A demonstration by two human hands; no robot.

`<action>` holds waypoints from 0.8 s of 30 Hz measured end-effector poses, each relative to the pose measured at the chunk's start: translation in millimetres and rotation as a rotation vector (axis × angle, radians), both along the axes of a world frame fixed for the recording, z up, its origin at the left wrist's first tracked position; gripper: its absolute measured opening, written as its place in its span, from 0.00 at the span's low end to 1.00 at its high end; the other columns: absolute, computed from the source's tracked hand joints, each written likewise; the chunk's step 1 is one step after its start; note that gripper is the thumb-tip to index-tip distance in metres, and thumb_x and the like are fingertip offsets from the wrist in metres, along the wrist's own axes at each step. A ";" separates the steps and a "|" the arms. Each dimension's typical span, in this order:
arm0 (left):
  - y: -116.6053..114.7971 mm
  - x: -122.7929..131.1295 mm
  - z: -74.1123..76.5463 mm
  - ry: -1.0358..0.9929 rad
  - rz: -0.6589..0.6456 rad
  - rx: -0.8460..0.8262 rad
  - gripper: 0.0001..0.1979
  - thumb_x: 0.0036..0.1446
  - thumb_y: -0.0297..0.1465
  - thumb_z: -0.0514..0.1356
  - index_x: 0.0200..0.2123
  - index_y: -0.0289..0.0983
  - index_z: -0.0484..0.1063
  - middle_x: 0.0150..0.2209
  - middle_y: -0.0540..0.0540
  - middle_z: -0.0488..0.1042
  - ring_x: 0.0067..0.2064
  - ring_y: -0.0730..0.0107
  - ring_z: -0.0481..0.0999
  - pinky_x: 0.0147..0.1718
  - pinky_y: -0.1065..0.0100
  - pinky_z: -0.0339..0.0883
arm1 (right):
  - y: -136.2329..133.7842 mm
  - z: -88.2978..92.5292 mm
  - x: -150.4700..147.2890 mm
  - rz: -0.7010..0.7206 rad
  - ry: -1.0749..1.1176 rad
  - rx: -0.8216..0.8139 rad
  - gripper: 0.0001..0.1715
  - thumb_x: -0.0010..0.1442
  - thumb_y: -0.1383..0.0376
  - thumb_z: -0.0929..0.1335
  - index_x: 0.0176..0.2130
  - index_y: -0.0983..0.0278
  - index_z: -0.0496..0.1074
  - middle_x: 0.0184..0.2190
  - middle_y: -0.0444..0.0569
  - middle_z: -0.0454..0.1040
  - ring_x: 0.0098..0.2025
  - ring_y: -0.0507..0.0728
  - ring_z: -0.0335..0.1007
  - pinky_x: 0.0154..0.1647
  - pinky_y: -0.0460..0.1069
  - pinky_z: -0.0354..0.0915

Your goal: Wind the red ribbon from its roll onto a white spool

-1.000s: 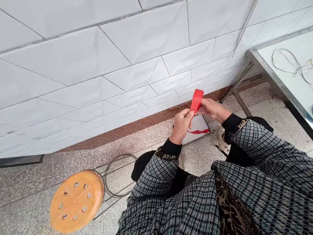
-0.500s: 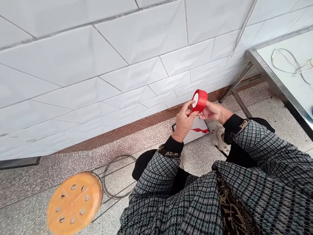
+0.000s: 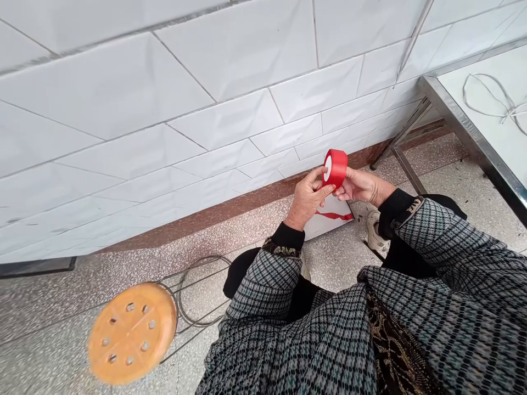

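A roll of red ribbon [image 3: 338, 168] with a white core is held up in front of me, above the floor. My left hand [image 3: 308, 198] grips it from the left, with fingers at the core and the thumb along its lower edge. My right hand [image 3: 359, 185] is at the roll's right side with fingers curled behind it; its fingertips are partly hidden, and I cannot make out what they pinch. Below the hands, a white panel with a dark edge [image 3: 319, 226] lies on the floor. A red ribbon strip [image 3: 337, 216] shows across it.
An orange round stool [image 3: 132, 334] with a holed seat and thin metal legs stands at lower left. To the right is a metal-framed table [image 3: 465, 118] with a white cord [image 3: 500, 104] on top. A white tiled wall [image 3: 239, 66] rises in front of me.
The view has shifted slightly, so stool and table sit a little differently in frame. The ribbon roll has turned slightly, showing more of its red side. Both hands keep nearly the same hold.
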State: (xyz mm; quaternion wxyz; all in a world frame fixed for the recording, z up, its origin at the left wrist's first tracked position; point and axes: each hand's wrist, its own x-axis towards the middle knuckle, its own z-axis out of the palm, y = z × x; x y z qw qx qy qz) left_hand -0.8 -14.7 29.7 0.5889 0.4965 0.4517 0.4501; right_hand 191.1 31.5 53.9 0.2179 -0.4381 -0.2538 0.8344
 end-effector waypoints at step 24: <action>-7.7 15.7 -7.2 -0.101 0.167 -0.046 0.23 0.61 0.53 0.74 0.42 0.40 0.78 0.25 0.59 0.68 0.17 0.82 0.58 0.16 0.71 0.60 | 23.3 -26.7 0.7 -0.376 -0.559 0.526 0.10 0.61 0.68 0.74 0.43 0.60 0.74 0.37 0.45 0.81 0.32 0.55 0.79 0.29 0.47 0.78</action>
